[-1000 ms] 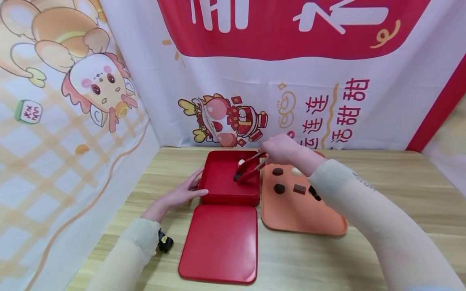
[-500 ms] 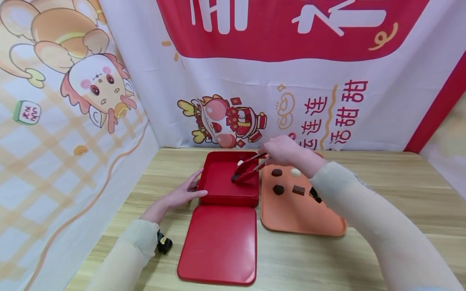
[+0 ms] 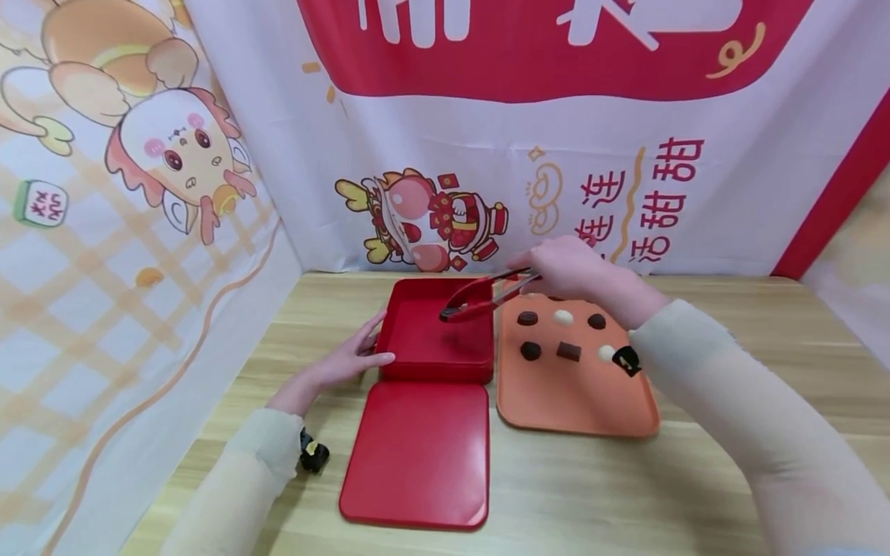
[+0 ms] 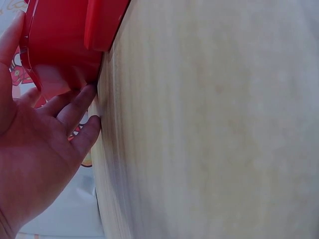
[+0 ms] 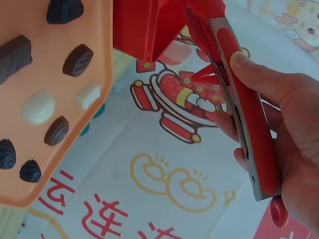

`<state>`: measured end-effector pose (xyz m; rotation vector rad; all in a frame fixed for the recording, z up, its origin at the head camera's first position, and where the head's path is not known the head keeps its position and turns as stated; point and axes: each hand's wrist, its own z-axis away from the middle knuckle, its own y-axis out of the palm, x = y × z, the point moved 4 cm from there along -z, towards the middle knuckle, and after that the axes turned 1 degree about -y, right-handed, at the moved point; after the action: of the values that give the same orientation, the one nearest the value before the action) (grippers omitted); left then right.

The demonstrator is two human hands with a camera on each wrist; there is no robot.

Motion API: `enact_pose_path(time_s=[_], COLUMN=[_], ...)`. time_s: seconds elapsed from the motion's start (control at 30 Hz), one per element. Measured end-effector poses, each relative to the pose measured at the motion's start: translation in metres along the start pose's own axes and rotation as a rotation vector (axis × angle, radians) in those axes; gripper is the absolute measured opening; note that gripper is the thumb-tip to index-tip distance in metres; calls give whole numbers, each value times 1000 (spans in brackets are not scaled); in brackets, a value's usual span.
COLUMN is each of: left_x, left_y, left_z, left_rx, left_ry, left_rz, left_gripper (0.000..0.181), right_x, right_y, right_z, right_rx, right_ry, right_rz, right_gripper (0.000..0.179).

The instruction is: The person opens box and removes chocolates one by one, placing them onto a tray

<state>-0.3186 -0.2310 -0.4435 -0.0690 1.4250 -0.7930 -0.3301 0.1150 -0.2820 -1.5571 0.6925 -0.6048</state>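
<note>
In the head view my left hand (image 3: 351,359) rests at the left side of a red box (image 3: 438,372), its thumb by the near corner. The left wrist view shows its extended fingers (image 4: 77,107) against the outer wall. My right hand (image 3: 572,268) grips red-and-metal tongs (image 3: 478,310), reaching left over the box. At their tips is a small dark piece (image 3: 448,314); whether it is a chocolate or part of the tips, I cannot tell. The right wrist view shows the thumb and fingers around the tongs' handle (image 5: 251,119), the tips out of frame.
An orange tray (image 3: 570,401) right of the box carries several chocolates, among them a brown bar (image 3: 568,351) and a white oval piece (image 3: 563,317). A flat red lid (image 3: 417,455) lies in front of the box. Printed cloth (image 3: 445,127) hangs behind the wooden table (image 3: 577,494).
My right hand has lifted the tongs off the box floor and moved slightly right. The view has tilted a little. My left hand stays at the box's side.
</note>
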Motion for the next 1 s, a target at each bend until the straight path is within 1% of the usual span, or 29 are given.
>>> enact_pose_path(time_s=[0.13, 0.3, 0.4, 0.6, 0.8, 0.93, 1.0], left_x=[-1, -1, -2, -4, -2, -2, -5], left_y=[0, 1, 1, 1, 2, 2, 2], left_z=[2, 3, 3, 3, 3, 2, 2], left_rx=[2, 4, 2, 2, 4, 5, 12], left_ry=[-13, -6, -1, 4, 7, 6, 2], left_rz=[-23, -33, -26, -20, -7, 2, 10], left_gripper=[91, 90, 89, 90, 90, 89, 89], right_x=[-5, -14, -20, -34, -44, -48, -49], right_y=[-5, -14, -20, -31, -34, -32, -31], right_z=[10, 27, 38, 66, 92, 106, 113], right_rx=[-10, -35, -55, -88, -78, -57, -47], right_ry=[22, 66, 81, 116, 144, 159, 165], right_rz=[-6, -17, -8, -34, -37, -34, -36], right_gripper=[42, 46, 47, 47, 50, 47, 45])
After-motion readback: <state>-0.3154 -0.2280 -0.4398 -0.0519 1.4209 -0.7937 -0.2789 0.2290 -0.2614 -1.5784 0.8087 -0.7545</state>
